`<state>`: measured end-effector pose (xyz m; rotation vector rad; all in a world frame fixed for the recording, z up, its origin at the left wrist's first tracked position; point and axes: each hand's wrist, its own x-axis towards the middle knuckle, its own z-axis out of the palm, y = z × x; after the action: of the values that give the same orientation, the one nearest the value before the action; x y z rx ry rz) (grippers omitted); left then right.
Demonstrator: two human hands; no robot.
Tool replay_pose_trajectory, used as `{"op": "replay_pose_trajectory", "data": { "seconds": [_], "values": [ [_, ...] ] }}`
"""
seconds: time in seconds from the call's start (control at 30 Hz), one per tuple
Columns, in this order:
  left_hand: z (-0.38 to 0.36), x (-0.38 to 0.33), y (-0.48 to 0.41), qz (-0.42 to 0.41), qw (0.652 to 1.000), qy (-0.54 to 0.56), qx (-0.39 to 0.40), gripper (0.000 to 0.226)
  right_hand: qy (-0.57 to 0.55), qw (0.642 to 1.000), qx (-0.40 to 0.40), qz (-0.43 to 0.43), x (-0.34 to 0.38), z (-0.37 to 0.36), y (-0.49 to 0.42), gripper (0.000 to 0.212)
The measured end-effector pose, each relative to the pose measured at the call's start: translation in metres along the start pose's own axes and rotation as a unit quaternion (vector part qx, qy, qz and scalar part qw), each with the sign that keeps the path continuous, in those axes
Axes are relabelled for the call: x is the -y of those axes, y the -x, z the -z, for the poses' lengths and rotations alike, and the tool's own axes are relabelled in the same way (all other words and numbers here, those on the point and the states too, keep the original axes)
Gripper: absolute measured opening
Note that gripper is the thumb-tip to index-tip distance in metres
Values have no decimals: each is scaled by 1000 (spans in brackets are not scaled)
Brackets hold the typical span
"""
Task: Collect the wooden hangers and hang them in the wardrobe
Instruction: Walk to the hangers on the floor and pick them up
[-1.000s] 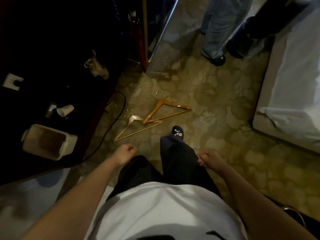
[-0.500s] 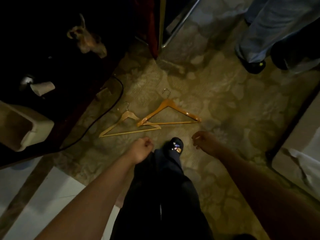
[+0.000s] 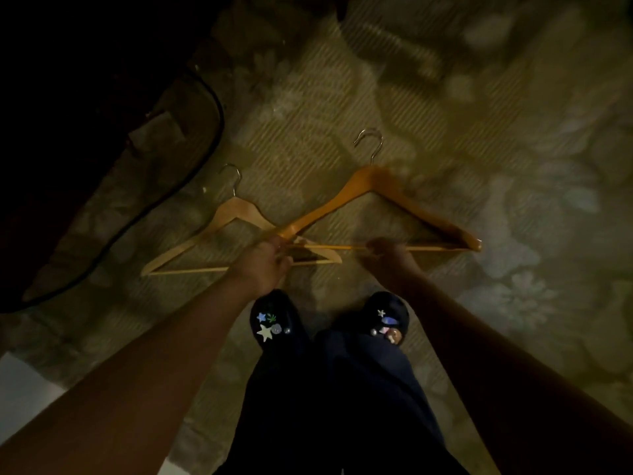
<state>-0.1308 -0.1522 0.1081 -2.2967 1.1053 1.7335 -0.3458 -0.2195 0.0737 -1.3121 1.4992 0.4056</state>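
Observation:
Two wooden hangers with metal hooks lie on the patterned carpet (image 3: 428,108) just in front of my feet. The pale hanger (image 3: 191,243) is on the left. The darker orange hanger (image 3: 407,204) is on the right, and its left tip crosses over the pale one's right end. My left hand (image 3: 265,262) is down at that crossing, fingers curled over the pale hanger's right end. My right hand (image 3: 388,257) curls its fingers on the orange hanger's bottom bar, left of its middle. The image is dim and blurred. No wardrobe is in view.
A black cable (image 3: 191,156) loops on the carpet left of the pale hanger, along dark furniture (image 3: 68,97) filling the upper left. My dark shoes with small charms (image 3: 274,320) stand just behind the hangers. A pale floor strip (image 3: 20,389) shows at the lower left.
I have bent down and the view has closed in on the floor. Both hands dropped from near my legs onto the hangers. The other person's legs and the bed have left the view.

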Motion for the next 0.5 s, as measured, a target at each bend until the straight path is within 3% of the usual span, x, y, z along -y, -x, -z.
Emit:
{"op": "replay_pose_trajectory", "data": {
  "seconds": [0.1, 0.27, 0.4, 0.5],
  "values": [
    [-17, 12, -43, -24, 999, -34, -35, 44, 76, 995, -54, 43, -14, -8, -35, 54],
    [-37, 14, -94, -54, 993, -80, -70, 58, 109, 974, -187, 71, -24, 5, -83, 76],
    [-51, 13, -104, -56, 986, -137, -82, 62, 149, 972, -178, 31, -38, 12, -106, 77],
    [-54, 15, -105, -63, 979, -141, -130, 54, 111, 969, -218, 16, -37, 12, -118, 63]
  ]
}}
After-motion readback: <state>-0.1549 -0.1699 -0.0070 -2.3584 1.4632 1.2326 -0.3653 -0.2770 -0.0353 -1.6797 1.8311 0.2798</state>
